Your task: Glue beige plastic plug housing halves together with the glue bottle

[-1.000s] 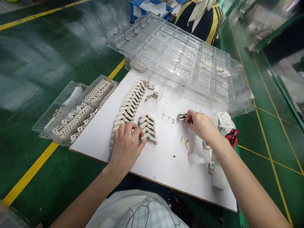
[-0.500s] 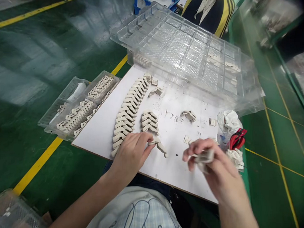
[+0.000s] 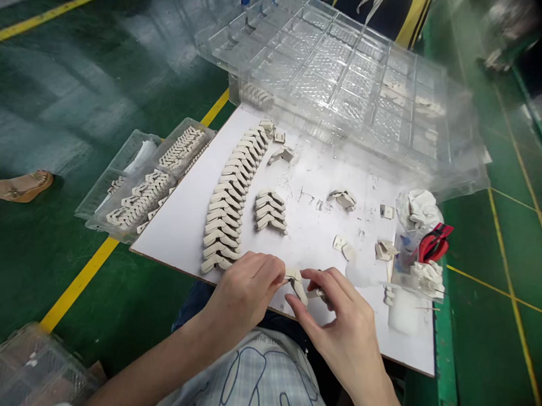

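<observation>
My left hand (image 3: 245, 288) and right hand (image 3: 338, 321) both pinch one beige angled piece (image 3: 297, 285) at six o'clock on the board (image 3: 181, 235), apparently steadying each end.

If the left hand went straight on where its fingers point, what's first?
Likely the right hand, just beyond the beige angled piece the left hand pinches; their gap is unclear.

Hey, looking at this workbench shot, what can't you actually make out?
All in the head view:
- The beige piece, held between the left hand and right hand: fingers cover most of it.
- Pieces inside the clear tray: blurred by its ribbed plastic.
- A co-worker's striped clothing: cut off by the top edge.
- A sandalled foot: cut by the left edge.
- The red tool: too small to identify.
</observation>
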{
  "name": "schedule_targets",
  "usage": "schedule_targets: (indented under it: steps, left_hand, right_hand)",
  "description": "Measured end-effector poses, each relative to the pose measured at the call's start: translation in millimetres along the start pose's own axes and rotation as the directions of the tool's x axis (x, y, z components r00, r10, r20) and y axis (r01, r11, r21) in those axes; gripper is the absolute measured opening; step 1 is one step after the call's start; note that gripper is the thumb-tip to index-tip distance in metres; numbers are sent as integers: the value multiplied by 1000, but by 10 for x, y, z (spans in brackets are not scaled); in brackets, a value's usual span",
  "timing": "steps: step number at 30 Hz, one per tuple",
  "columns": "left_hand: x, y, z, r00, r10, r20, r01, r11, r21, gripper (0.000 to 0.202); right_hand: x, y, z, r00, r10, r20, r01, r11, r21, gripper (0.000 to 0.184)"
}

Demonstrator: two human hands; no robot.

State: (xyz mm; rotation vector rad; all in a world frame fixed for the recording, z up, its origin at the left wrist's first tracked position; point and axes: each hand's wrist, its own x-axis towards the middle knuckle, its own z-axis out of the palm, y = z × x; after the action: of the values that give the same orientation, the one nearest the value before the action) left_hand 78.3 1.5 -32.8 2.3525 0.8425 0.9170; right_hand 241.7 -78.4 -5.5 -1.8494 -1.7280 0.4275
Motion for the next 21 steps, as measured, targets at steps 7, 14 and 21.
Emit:
schedule_targets:
  steps: [7, 14, 21]
  left_hand:
    - [-28, -73, -57, 998, -50, -40, 57, 981, 187, 41]
    - [-184, 25, -176, 987, -90, -135, 114, 976, 186, 29]
    - [-275, 90, -143, 979, -136, -151, 138, 990, 0, 20]
  right_hand:
    - [261, 163, 281, 991, -107, -86, 98, 990, -101, 2]
    - [600, 246, 601, 968, -199, -155, 165, 964, -208, 5]
    - [249, 123, 282, 984, 148, -99, -102, 925, 367, 15]
